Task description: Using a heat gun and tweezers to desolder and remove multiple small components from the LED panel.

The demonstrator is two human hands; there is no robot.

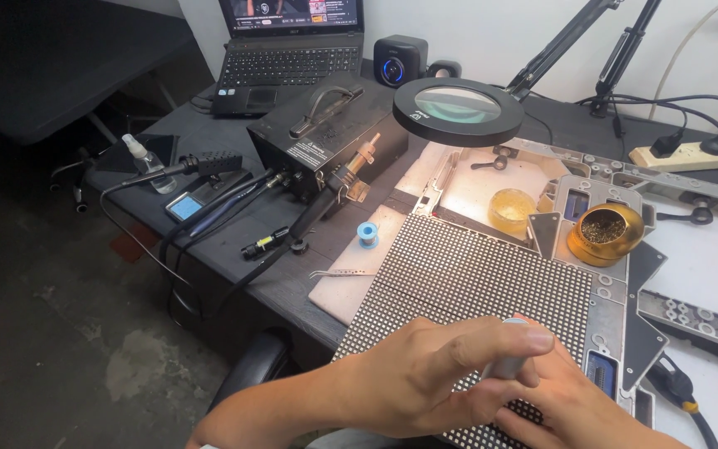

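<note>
Together, the left hand [425, 374] and the right hand [575, 399] were clamped on a small grey tool [508, 359], fingers wrapped round its barrel, over the near edge of the dotted LED panel [475, 274]. Beyond the panel's far left corner lay a blue solder spool [367, 234] and tweezers [341, 273] on a pale mat [351, 291]. Toward the far right corner stood a brass tip cleaner [605, 233], with a round magnifier lamp [457, 110] above.
</note>
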